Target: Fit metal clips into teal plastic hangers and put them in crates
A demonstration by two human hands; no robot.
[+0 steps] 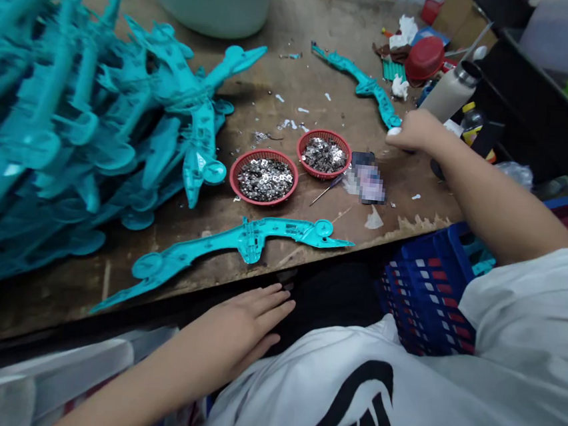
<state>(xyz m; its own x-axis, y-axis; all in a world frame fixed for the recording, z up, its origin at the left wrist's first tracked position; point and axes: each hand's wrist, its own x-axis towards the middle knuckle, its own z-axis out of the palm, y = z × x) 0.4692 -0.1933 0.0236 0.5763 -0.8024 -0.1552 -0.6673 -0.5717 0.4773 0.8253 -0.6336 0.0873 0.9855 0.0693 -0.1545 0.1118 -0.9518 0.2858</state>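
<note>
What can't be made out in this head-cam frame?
Head view only:
Pixelated object beside the red baskets: blurred, kind unknown.
Small silvery pieces in the baskets: too small to identify.
Right hand at the teal plastic part: the hand hides whether it grips it.
Blue plastic crate: contents hidden by the right arm and shirt.
Teal plastic pile: cut off by the left edge.

Teal moulded plastic runner (pixel 363 83), long, slim, gently curved, lying flat

Two red baskets (pixel 264 152) are counted, with two loose teal sprues (pixel 249 236) at one and six o'clock, and one teal heap (pixel 72 119) at nine.
</note>
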